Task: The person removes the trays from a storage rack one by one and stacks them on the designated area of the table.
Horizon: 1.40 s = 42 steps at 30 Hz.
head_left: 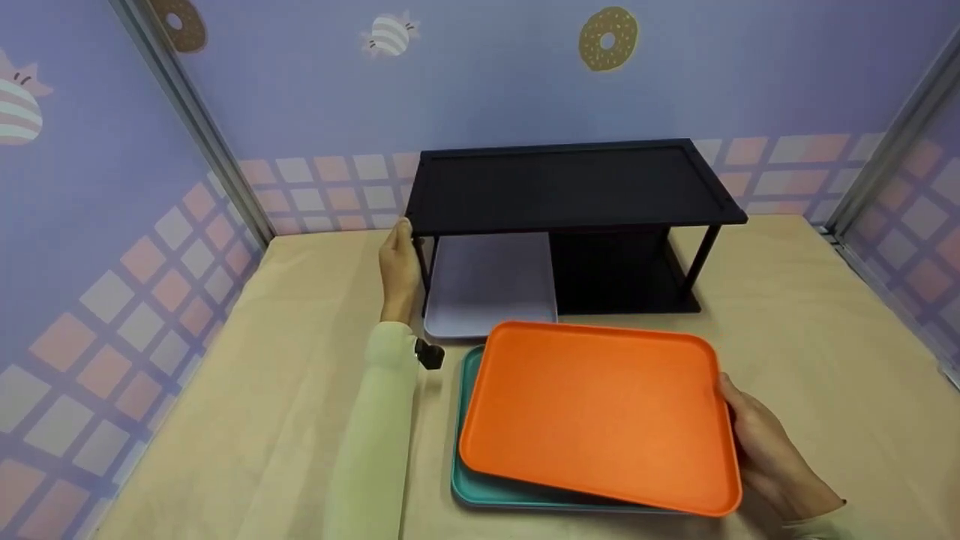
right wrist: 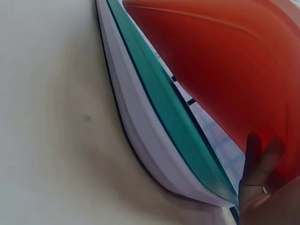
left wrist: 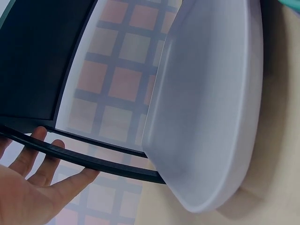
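Observation:
My right hand [head_left: 766,444] grips the orange tray [head_left: 600,412] by its right edge, the fingers [right wrist: 263,159] against its underside. Tilted, the orange tray is held over a teal tray [head_left: 480,486], covering most of it. In the right wrist view a pale lilac tray [right wrist: 140,126] lies directly under the teal one [right wrist: 164,101]. My left hand [head_left: 400,266] holds the front left corner of a black two-level shelf [head_left: 562,191], its fingertips on the black frame. Another pale lilac tray [head_left: 491,285] sits on the left of the lower level, its front sticking out.
The black lower board [head_left: 615,277] shows to the right of the lilac tray. Shelf posts [head_left: 701,259] stand at the corners. Beige cloth [head_left: 285,420] covers the table. Patterned purple walls [head_left: 510,82] close in the back and sides.

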Motion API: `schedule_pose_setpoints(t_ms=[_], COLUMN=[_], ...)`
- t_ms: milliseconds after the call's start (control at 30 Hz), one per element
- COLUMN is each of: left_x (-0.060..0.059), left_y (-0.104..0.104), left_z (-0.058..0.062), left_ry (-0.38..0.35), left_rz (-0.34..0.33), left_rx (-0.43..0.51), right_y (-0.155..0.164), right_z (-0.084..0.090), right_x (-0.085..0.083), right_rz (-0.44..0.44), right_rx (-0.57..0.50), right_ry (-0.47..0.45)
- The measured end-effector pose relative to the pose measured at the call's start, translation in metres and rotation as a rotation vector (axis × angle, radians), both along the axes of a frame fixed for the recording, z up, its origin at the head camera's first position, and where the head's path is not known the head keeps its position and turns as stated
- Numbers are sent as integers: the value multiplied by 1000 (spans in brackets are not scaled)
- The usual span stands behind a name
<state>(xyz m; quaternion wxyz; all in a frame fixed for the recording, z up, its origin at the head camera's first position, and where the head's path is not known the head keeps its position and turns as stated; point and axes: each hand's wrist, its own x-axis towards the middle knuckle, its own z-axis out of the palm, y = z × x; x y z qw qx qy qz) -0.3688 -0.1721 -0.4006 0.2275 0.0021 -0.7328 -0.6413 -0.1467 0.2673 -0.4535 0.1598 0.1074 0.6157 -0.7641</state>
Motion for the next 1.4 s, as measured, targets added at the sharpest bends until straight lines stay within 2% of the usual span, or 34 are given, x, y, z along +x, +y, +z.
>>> schedule_pose_setpoints(t_ms=[300, 533, 733, 900, 1133, 1400], left_x=[3, 1, 2, 2, 1, -1], left_y=[0, 0, -1, 0, 0, 0], left_z=[0, -1, -1, -1, 0, 1], left_ry=[-23, -44, -44, -50, -37, -31], left_rz=[-18, -10, -8, -1, 2, -11], left_rx=[1, -30, -40, -34, -11, 9], right_y=[1, 2, 0, 1, 1, 2], right_z=[0, 4, 11, 10, 6, 0], right_x=[-4, -6, -4, -4, -6, -6], right_rz=[20, 14, -27, 16, 114, 106], right_rx=[93, 206, 199, 195, 297, 365], right_ry=[-5, 7, 49, 78, 117, 122])
